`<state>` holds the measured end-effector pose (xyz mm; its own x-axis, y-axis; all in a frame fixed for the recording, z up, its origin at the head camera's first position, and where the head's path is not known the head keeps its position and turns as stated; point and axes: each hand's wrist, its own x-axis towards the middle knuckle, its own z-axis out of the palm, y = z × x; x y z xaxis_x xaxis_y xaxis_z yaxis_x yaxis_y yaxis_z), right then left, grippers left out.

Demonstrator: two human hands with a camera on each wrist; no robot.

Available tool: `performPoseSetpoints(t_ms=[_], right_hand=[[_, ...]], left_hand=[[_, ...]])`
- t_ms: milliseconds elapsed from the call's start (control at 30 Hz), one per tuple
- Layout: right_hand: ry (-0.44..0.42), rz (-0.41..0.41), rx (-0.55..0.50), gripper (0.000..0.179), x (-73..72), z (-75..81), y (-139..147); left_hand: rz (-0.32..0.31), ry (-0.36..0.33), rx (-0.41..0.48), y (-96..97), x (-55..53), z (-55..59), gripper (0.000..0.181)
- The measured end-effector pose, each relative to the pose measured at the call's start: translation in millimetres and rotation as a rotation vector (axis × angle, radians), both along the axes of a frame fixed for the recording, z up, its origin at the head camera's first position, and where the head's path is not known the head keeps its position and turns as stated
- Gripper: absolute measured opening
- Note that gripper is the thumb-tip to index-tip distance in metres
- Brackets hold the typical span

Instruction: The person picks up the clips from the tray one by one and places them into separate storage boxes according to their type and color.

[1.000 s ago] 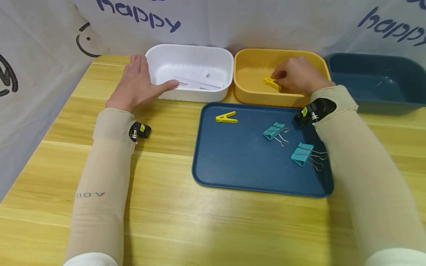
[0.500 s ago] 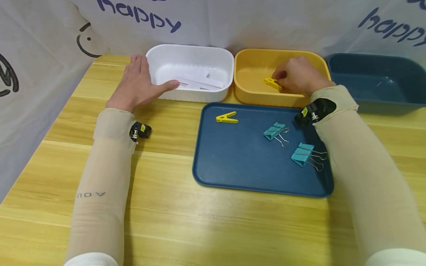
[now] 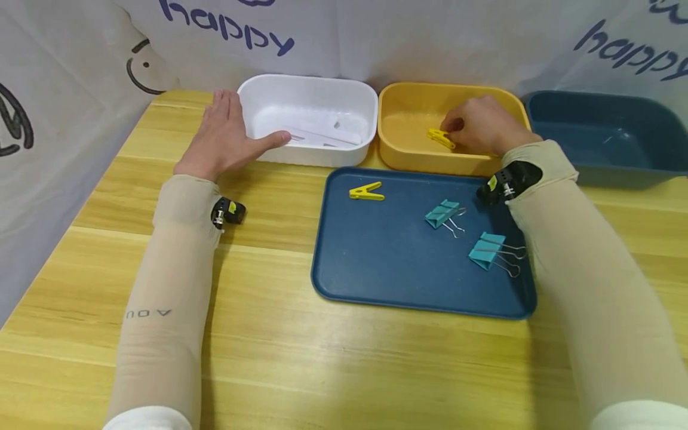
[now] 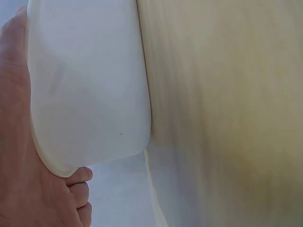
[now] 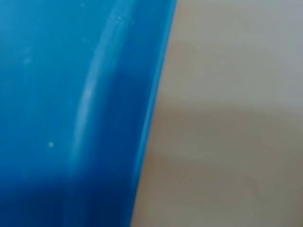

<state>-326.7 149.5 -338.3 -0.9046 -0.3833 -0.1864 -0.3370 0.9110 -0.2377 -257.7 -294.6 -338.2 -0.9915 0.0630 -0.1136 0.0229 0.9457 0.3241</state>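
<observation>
My left hand [image 3: 219, 138] lies against the left end of the white bin [image 3: 309, 156], fingers straight and thumb over the front rim. In the left wrist view that hand [image 4: 23, 142] runs along the bin's edge. Inside the yellow bin [image 3: 408, 160], my right hand [image 3: 482, 126] pinches a yellow clothespin [image 3: 441, 138]; its fingertips are partly hidden. Another yellow clothespin [image 3: 366, 191] lies on the blue tray [image 3: 387, 257]. Two teal binder clips, one near the middle [image 3: 442, 214] and one at the right [image 3: 487, 251], also lie there.
A dark blue-green bin [image 3: 607, 170] stands right of the yellow one. Some thin pale items [image 3: 325, 136] lie in the white bin. All three bins line the back of the wooden table [image 3: 269, 358], before a white cloth [image 3: 430, 36] with writing.
The head view has shifted slightly. Both hands keep their places, and the right still pinches the clothespin in the yellow bin.
</observation>
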Motion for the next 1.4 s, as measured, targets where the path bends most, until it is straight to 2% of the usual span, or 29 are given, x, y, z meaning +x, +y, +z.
performPoseSetpoints(t_ms=[533,967,1400], right_hand=[[0.018,0.007,-0.009,0.032,-1.4,7.8,4],[0.020,0.009,-0.010,0.032,5.6,15.0,6],[0.109,0.082,0.002,0.028,15.9,24.2,0]], left_hand=[[-0.011,-0.001,0.002,2.0,-8.0,-4.6,0.134],[-0.033,0.000,-0.006,2.4,-16.5,-10.6,0.136],[-0.036,0.008,0.001,-5.4,-24.1,-16.2,0.136]])
